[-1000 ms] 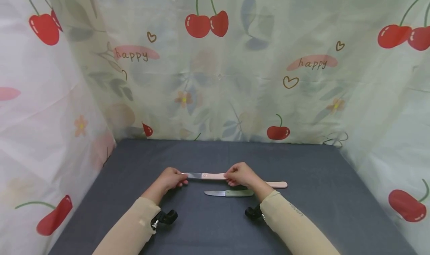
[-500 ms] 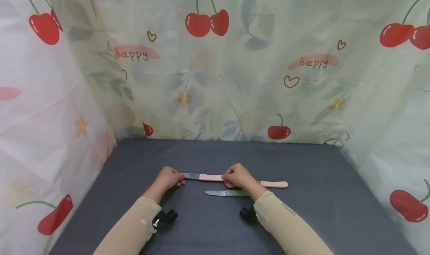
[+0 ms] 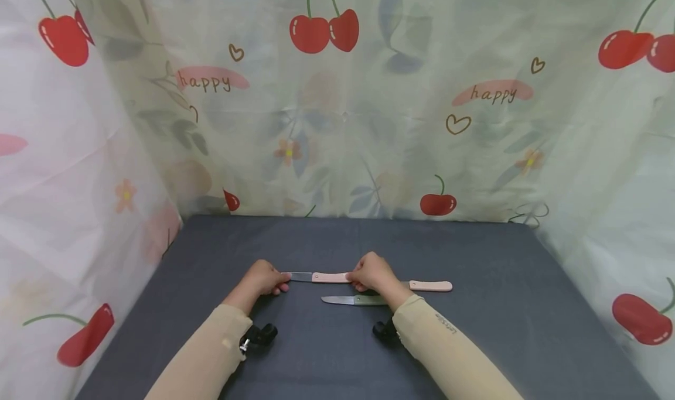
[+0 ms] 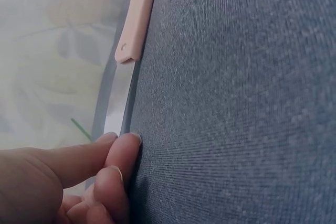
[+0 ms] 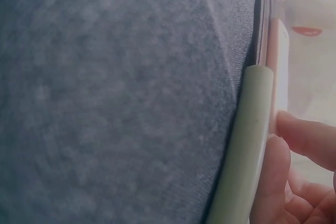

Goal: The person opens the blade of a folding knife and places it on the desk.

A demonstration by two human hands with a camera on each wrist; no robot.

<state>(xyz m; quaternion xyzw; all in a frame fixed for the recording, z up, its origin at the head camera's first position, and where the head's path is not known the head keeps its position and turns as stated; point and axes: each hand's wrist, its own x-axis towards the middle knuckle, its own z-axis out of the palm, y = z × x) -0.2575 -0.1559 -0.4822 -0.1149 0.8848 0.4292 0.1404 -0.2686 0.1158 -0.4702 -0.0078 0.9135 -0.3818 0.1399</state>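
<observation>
A knife with a pink handle (image 3: 330, 277) and a plain metal blade (image 3: 302, 277) lies crosswise between my two hands. My left hand (image 3: 265, 278) pinches the blade's tip end between thumb and fingers, hiding the tip. At the other end, my right hand (image 3: 373, 273) pinches the butt of the pink handle. Closer to me lies a knife with a green handle (image 5: 247, 129), its blade (image 3: 337, 300) pointing left; my right wrist covers part of that handle in the head view. A second pink-handled knife (image 3: 430, 286) lies to the right, its blade mostly hidden behind my right hand.
A dark grey cloth (image 3: 316, 353) covers the table. Curtains (image 3: 343, 125) printed with cherries and leaves hang along the back and both sides. Black camera mounts (image 3: 261, 334) sit at both wrists, below the sleeve cuffs.
Both hands and the held knife have shifted slightly left. More of the second pink-handled knife shows past my right wrist, and more of the green handle is covered.
</observation>
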